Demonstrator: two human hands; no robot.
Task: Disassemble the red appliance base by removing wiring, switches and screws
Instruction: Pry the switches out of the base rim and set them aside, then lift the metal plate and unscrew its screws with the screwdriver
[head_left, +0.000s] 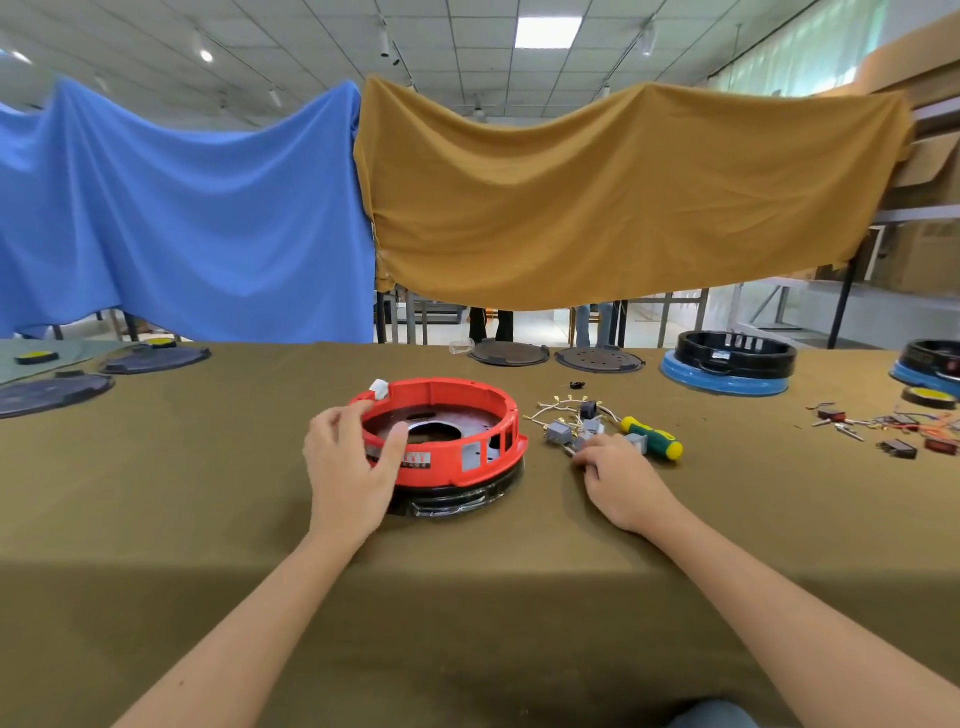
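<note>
The left hand is gripping the red base rim; the right hand is pinching the loose wiring and switches on the worktop, risking snagging and scattering them

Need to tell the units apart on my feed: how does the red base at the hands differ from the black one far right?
The red base sits on a black bottom; the black base on a blue one. The left hand grips the red base; the black base stands untouched, farther back. Both are open slotted rings.
</note>
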